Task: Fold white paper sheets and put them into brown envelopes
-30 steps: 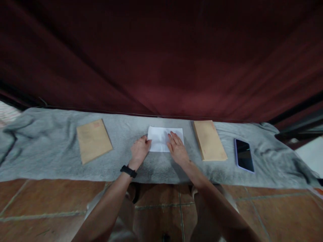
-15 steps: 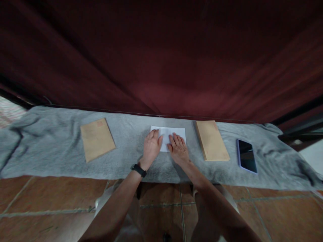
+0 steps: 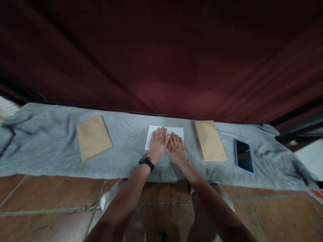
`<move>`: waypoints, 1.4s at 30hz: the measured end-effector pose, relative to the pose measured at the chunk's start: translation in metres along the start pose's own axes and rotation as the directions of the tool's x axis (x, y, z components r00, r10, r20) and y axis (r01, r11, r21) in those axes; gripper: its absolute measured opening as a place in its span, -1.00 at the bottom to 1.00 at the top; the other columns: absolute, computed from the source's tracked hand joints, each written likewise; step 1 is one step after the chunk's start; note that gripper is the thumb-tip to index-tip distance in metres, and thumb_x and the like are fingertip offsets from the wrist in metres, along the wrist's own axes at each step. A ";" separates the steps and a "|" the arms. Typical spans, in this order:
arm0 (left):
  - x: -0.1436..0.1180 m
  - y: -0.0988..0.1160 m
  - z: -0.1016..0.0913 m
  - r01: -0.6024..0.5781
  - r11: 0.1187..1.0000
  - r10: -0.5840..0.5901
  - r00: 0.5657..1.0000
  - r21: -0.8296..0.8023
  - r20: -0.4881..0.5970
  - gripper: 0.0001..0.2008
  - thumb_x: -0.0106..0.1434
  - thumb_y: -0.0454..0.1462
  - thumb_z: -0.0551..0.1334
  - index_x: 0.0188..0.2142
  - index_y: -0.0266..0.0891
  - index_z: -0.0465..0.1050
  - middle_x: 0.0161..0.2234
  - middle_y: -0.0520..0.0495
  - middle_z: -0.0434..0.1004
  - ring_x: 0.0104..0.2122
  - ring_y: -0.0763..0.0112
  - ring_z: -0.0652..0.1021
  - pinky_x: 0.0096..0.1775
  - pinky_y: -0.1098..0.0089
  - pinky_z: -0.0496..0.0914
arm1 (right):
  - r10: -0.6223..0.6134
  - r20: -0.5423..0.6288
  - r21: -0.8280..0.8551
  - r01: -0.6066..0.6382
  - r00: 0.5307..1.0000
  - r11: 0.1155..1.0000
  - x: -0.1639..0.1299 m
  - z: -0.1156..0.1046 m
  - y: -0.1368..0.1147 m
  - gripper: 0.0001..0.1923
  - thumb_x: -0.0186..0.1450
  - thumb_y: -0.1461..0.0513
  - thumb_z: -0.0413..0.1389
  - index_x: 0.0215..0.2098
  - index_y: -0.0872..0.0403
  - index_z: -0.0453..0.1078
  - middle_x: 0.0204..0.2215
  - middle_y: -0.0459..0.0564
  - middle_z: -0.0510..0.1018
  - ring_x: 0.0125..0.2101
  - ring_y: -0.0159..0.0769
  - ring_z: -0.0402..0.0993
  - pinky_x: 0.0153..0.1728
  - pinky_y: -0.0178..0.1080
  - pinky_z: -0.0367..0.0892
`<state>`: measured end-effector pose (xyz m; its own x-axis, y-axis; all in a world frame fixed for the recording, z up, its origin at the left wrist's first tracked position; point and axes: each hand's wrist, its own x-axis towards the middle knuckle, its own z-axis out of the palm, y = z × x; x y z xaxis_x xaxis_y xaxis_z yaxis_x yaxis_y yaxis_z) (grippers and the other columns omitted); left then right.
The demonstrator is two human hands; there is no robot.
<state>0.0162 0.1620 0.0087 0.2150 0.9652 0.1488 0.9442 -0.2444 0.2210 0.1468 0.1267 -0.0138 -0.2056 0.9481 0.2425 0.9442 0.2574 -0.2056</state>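
Note:
A white sheet of paper (image 3: 149, 137) lies on the grey cloth in front of me, partly covered by both hands. My left hand (image 3: 158, 143), with a dark band at the wrist, rests flat on the paper with its fingers stretched out. Close beside it, my right hand (image 3: 177, 148) also lies palm down on the paper's right part, fingers extended, the two thumbs near each other. To the right is a stack of brown envelopes (image 3: 210, 140). A brown envelope (image 3: 94, 138) lies by itself on the left.
The grey cloth (image 3: 128, 148) covers a long, narrow surface. At the right lies a phone (image 3: 243, 156) in a purple case. A dark red curtain (image 3: 161, 67) hangs behind the far edge. Tiled floor (image 3: 63, 195) shows below the near edge.
My left hand has slid right across the paper, closer to my right hand, uncovering the paper's left part. My right hand stays nearly in place. The whole view has shifted slightly.

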 end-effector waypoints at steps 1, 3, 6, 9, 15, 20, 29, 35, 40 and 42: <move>0.000 -0.003 0.001 0.027 1.000 -0.027 1.000 0.009 -0.007 -0.42 0.55 -0.13 -0.16 0.44 -0.29 0.17 0.45 -0.13 0.14 0.47 0.17 0.09 0.44 0.06 -0.04 | 0.009 -0.008 0.007 -0.009 1.000 1.000 0.000 0.000 0.001 -0.46 0.54 0.20 -0.14 0.43 0.18 0.21 0.42 0.22 0.20 0.40 0.01 0.18 0.38 0.14 0.07; 0.000 -0.010 0.003 0.070 0.997 -0.069 0.997 0.025 -0.023 -0.42 0.55 -0.14 -0.15 0.44 -0.30 0.15 0.45 -0.15 0.11 0.47 0.17 0.08 0.44 0.05 -0.04 | 0.028 -0.024 0.015 -0.028 0.999 0.999 0.000 0.001 0.004 -0.45 0.56 0.15 -0.14 0.43 0.16 0.20 0.43 0.23 0.20 0.40 0.01 0.18 0.38 0.15 0.07; -0.001 -0.017 0.004 0.109 0.993 -0.107 0.993 0.044 -0.052 -0.42 0.54 -0.16 -0.15 0.45 -0.32 0.12 0.46 -0.18 0.09 0.47 0.17 0.08 0.43 0.06 -0.03 | 0.055 -0.043 0.008 -0.055 0.998 0.998 -0.001 0.002 0.012 -0.43 0.57 0.13 -0.17 0.44 0.20 0.17 0.43 0.26 0.18 0.40 0.01 0.17 0.38 0.15 0.06; -0.005 -0.023 0.002 0.133 0.990 -0.128 0.989 0.050 -0.080 -0.41 0.53 -0.17 -0.14 0.45 -0.38 0.12 0.45 -0.25 0.09 0.47 0.16 0.09 0.43 0.07 -0.03 | 0.071 -0.075 -0.015 -0.072 0.995 0.997 -0.004 0.002 0.023 -0.41 0.57 0.13 -0.19 0.45 0.26 0.14 0.43 0.29 0.18 0.39 0.03 0.18 0.37 0.15 0.07; -0.010 -0.034 -0.002 0.152 0.987 -0.145 0.984 0.060 -0.107 -0.38 0.52 -0.15 -0.13 0.44 -0.46 0.10 0.44 -0.31 0.12 0.45 0.12 0.14 0.42 0.06 0.00 | 0.067 -0.146 -0.029 -0.072 0.987 0.997 -0.013 0.000 0.044 -0.40 0.58 0.13 -0.21 0.44 0.33 0.14 0.39 0.34 0.24 0.37 0.04 0.22 0.35 0.14 0.12; -0.013 -0.042 -0.003 0.173 0.984 -0.166 0.980 0.052 -0.113 -0.38 0.50 -0.16 -0.11 0.44 -0.43 0.12 0.43 -0.33 0.14 0.44 0.11 0.17 0.42 0.02 0.03 | 0.124 -0.134 0.015 -0.123 0.983 0.992 -0.014 -0.007 0.052 -0.40 0.57 0.15 -0.22 0.41 0.37 0.16 0.37 0.39 0.27 0.38 0.06 0.20 0.35 0.15 0.13; -0.009 -0.018 -0.022 0.061 0.997 -0.055 0.994 0.056 -0.099 -0.39 0.48 -0.24 -0.08 0.46 -0.42 0.05 0.50 -0.24 -0.08 0.49 0.11 -0.04 0.46 -0.01 -0.15 | 0.095 -0.113 0.303 -0.057 0.989 0.951 0.022 -0.019 0.014 -0.37 0.58 0.09 -0.30 0.45 0.27 0.12 0.45 0.25 0.16 0.47 -0.10 -0.02 0.42 0.08 0.05; -0.014 -0.006 -0.009 -0.195 0.980 0.192 0.978 0.028 0.086 -0.36 0.43 -0.31 -0.03 0.47 -0.38 0.02 0.49 -0.25 0.01 0.49 0.11 -0.02 0.45 0.00 -0.09 | 0.113 -0.050 0.465 -0.077 0.992 0.882 0.035 -0.002 -0.012 -0.33 0.58 0.02 -0.37 0.43 0.21 0.18 0.43 0.18 0.21 0.45 -0.20 0.05 0.44 0.02 0.04; -0.016 -0.008 0.001 -0.175 0.984 0.172 0.981 0.022 0.088 -0.34 0.41 -0.30 0.01 0.47 -0.39 0.03 0.48 -0.31 0.01 0.48 0.04 0.00 0.45 -0.05 -0.10 | 0.076 -0.009 0.411 -0.066 0.997 0.909 0.042 0.005 -0.019 -0.32 0.58 0.04 -0.41 0.41 0.17 0.23 0.38 0.16 0.32 0.41 -0.23 0.14 0.41 0.00 0.08; -0.015 -0.008 0.001 -0.166 0.986 0.165 0.982 -0.001 0.092 -0.36 0.42 -0.30 0.01 0.47 -0.37 0.04 0.48 -0.28 0.03 0.48 0.05 0.01 0.45 -0.04 -0.10 | 0.049 0.002 0.341 -0.047 0.999 0.939 0.044 0.005 -0.021 -0.34 0.58 0.07 -0.40 0.40 0.17 0.25 0.37 0.15 0.33 0.41 -0.22 0.14 0.42 0.00 0.05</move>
<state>0.0056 0.1498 0.0037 0.3899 0.9161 0.0938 0.8953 -0.4010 0.1942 0.1167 0.1645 -0.0038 -0.1596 0.9600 0.2299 0.8083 0.2608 -0.5279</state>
